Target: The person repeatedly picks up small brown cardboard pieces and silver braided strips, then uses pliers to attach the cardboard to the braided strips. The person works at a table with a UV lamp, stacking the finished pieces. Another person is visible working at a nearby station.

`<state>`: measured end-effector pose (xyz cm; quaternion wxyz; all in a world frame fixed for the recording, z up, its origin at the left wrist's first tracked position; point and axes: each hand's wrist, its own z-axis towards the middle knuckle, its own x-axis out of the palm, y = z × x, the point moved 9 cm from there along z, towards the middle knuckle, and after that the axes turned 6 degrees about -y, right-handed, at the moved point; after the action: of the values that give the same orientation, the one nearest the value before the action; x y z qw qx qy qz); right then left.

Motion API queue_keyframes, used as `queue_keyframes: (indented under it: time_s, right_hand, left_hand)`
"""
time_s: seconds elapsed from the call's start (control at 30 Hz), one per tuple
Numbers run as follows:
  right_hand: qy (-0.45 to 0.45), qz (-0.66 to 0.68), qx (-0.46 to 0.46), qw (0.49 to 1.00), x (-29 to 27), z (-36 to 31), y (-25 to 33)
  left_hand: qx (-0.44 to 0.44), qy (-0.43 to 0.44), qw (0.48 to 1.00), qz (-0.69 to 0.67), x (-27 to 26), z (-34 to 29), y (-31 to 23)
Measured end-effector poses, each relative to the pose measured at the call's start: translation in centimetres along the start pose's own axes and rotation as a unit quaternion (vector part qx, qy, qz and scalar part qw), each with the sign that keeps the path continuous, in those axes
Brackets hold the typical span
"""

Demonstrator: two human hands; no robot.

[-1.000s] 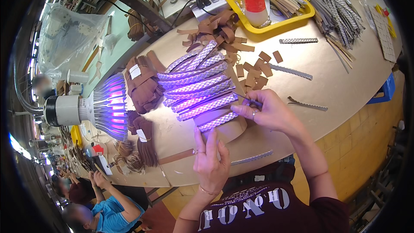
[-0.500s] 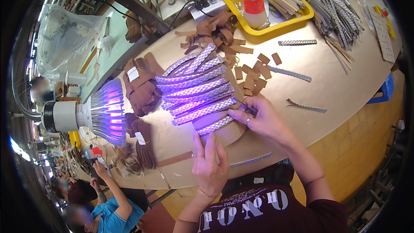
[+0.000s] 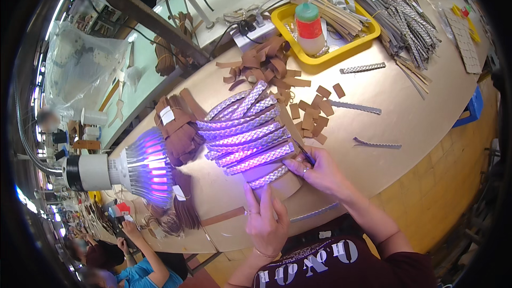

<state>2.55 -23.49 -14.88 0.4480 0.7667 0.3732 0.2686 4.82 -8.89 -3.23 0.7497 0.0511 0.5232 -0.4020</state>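
Several braided, silvery strips [image 3: 242,137] lie in rows over a brown sheet [image 3: 290,183], lit violet. The lowest braided strip [image 3: 268,177] runs between my two hands. At its left end, my left hand [image 3: 266,225] rests index and middle fingertips, its fingers stretched out. My right hand [image 3: 319,169] is closed around a thin dark pointed tool [image 3: 305,153], whose kind I cannot make out. The right thumb and fingers are beside the strip's right end, with the tool angled toward the upper left.
A lamp [image 3: 146,168] stands close on the left. Bundled brown strips [image 3: 178,128] lie beside it. Small brown pieces [image 3: 314,114] sit right of the work. Behind are a yellow tray [image 3: 330,58] with a bottle [image 3: 308,29] and bundled braids [image 3: 408,21]. People work at lower left.
The whole view has shifted, so the table and work appear lower and the lamp farther right. Both hands keep nearly the same places on the lowest strip.
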Motion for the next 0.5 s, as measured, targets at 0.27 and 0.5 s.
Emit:
queue_keyframes:
  time_s: [0.27,0.5]
  right_hand:
    - [-0.078,0.025,-0.007,0.997,-1.4,1.0,-2.0]
    - [-0.020,0.190,0.083,0.978,-2.1,0.7,-2.1]
  left_hand:
    - [-0.020,0.023,1.000,-0.007,-0.1,-0.1,-0.3]
    - [-0.004,-0.012,0.999,-0.043,-0.3,-0.3,0.4]
